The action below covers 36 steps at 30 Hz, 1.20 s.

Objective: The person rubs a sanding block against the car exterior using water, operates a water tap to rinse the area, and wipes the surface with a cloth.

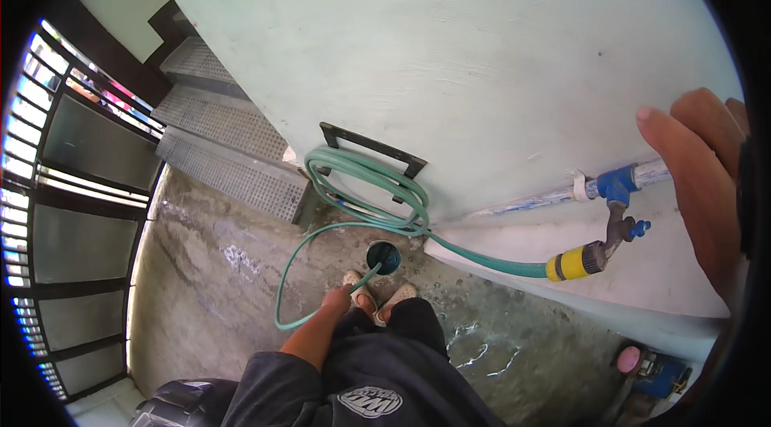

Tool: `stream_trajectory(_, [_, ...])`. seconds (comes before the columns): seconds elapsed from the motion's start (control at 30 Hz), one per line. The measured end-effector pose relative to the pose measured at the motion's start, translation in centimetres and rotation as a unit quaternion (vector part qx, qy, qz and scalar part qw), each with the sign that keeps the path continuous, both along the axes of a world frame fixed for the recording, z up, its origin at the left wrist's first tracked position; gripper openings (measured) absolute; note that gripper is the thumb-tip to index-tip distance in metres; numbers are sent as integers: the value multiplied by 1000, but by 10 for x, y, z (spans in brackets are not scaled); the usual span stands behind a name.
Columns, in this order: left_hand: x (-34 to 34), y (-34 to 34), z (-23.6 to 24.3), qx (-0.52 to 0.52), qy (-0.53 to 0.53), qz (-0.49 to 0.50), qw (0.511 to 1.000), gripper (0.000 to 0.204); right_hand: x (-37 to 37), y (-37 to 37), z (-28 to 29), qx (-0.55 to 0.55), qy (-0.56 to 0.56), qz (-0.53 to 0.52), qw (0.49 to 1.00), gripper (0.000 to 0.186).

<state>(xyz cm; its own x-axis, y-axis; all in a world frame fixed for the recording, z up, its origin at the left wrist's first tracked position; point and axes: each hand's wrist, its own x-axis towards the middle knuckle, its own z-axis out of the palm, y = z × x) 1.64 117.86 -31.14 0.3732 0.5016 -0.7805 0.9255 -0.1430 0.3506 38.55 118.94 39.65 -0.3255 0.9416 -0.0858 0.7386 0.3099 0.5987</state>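
Observation:
My left hand (336,298) holds the green hose (369,269) near its end, which points into a small dark round container (385,255) by my sandalled feet. The rest of the hose loops over a black wall bracket (369,140) and runs to a yellow connector (575,262) on a tap (624,228), fitted to a pipe with a blue joint (618,184). My right hand (699,154) is raised at the wall above the tap, fingers loosely stretched and partly out of view; I cannot tell whether it touches the wall.
Metal perforated steps (217,150) climb along the white wall (498,42) at the upper left. A dark barred gate (76,242) runs down the left side. The concrete floor (209,290) has wet patches. A blue pump (654,375) with a pink part sits at the lower right.

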Motion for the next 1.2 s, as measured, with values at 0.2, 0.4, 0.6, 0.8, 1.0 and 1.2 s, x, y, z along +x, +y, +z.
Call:
stream_trajectory(0.2, [8, 2, 3, -14, 7, 4, 1000, 42, 5, -5, -3, 13, -2, -10, 1000, 35])
stream_trajectory(0.4, [-3, -1, -3, -10, -22, 3, 1000, 45, 13, -8, -4, 30, 10, -13, 999, 35])
stream_trajectory(0.6, [-8, 1, -21, -1, -46, -23, 999, 44, 12, -8, -3, 39, 4, -10, 999, 34])
stream_trajectory(0.8, [-1, 2, -15, 9, -35, -33, 999, 45, 16, -10, 0, 39, 3, -14, 999, 33])
stream_trajectory(1.0, [-3, 4, -4, 0, -21, -19, 1000, 48, 15, -3, -3, 44, 1, -6, 999, 32])
stream_trajectory(1.2, [9, 8, -10, -57, -2, -23, 998, 50, 6, -8, 2, 67, 2, -17, 998, 31])
